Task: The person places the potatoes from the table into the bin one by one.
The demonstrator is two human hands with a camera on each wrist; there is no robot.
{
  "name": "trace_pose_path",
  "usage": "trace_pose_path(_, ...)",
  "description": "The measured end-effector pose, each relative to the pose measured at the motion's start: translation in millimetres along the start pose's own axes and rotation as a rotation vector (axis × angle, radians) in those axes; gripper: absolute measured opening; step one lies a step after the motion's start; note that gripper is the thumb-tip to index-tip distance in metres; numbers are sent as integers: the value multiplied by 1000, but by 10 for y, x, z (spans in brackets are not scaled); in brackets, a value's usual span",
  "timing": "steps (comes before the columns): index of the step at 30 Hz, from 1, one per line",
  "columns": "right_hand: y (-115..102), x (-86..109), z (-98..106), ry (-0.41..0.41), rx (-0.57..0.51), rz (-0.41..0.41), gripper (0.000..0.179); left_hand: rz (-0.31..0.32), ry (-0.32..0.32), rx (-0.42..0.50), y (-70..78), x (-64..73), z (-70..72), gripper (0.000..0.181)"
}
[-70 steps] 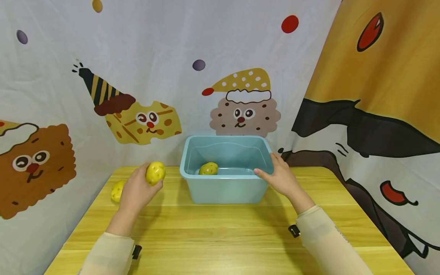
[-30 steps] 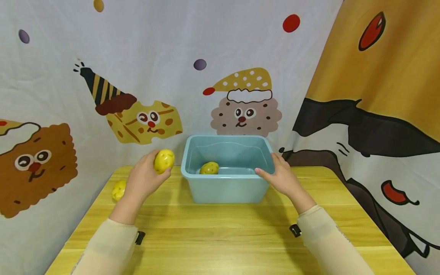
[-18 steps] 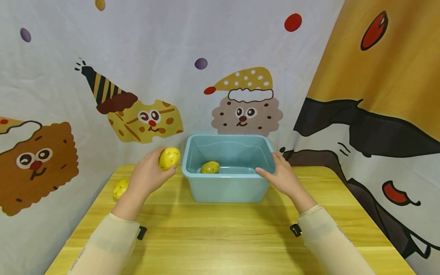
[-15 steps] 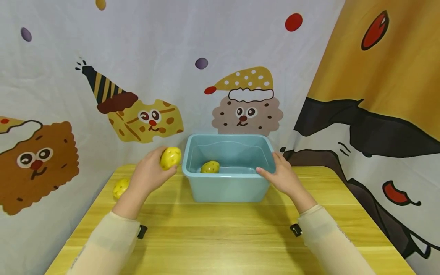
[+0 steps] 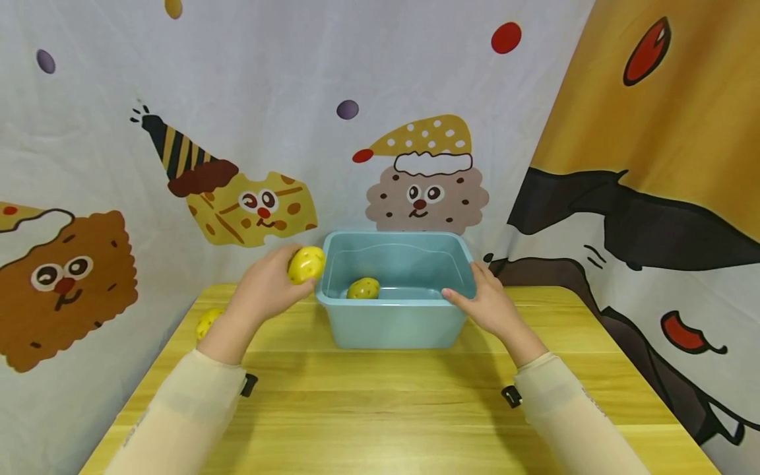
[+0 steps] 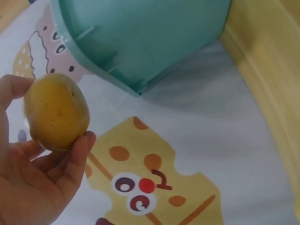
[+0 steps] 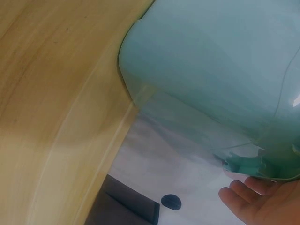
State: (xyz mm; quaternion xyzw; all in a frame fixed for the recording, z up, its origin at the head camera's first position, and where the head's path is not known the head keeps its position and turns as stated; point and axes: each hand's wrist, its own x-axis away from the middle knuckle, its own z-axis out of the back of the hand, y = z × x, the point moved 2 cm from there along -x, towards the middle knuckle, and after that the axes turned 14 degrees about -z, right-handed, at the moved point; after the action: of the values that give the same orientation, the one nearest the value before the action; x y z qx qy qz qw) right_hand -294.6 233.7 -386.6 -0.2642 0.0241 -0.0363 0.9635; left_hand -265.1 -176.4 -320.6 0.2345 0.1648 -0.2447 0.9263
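Observation:
My left hand [image 5: 264, 285] grips a yellow potato [image 5: 306, 265] between thumb and fingers, raised at the left rim of a light blue plastic bin [image 5: 394, 326]. The left wrist view shows this potato [image 6: 57, 112] close up, with the fingers curled around its underside. A second potato [image 5: 363, 288] lies inside the bin, toward its left. Another potato [image 5: 208, 322] rests on the table by the left forearm, which partly covers it. At the bin's right rim, my right hand [image 5: 491, 307] holds on, thumb over the front corner, fingers [image 7: 243, 190] outside beneath the lip.
The bin stands near the back edge of a light wooden table [image 5: 380, 409]. Behind it hangs a white curtain [image 5: 267, 79] printed with cartoon food figures, and it continues along both sides.
My left hand has carried the potato rightward and upward from over the table's left part to the bin's left rim. The right hand stays at the bin's right corner.

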Motion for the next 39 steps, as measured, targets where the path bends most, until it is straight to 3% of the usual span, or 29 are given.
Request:
trace_pose_path(19,4,5,-19,0,3,1,112,-47,-59,45,113,-153,129,67)
trace_pose_path(32,-2,7,-11,8,7,4,112,-50,-116,4,121,-277,164,71)
trace_pose_path(39,-8,12,-8,1,12,-2,112,-86,-137,-11,158,-337,187,68)
